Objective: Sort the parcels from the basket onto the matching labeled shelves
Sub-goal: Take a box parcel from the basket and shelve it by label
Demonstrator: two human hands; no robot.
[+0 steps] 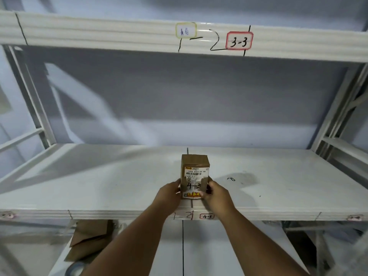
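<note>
Holding a small brown cardboard box [194, 174] between both hands, I stood facing a white metal shelf [99, 176]. The box sat upright on the shelf board, close to its front edge, with "4-3" handwritten on a torn white patch on the side facing me. Above that writing was a printed white label with a barcode, and below it a yellow and red sticker.

My left hand [169, 193] pressed against the left side of the box, fingers curled around its lower corner. My right hand [216, 193] gripped the right side the same way, thumb on the front face. Both hands were closed on the box.

Directly below the box, on the shelf's front lip, was a small red-bordered tag [207, 216] reading "4-3". Left of that tag, black marker writing showed on the lip. Well above the box, the upper shelf's lip carried a red-bordered tag [239, 41] reading "3-3" and, left of it, a yellow-bordered tag [186, 30] with blue handwriting. Below the box's shelf, to the left, lay brown cardboard [87, 242].
</note>
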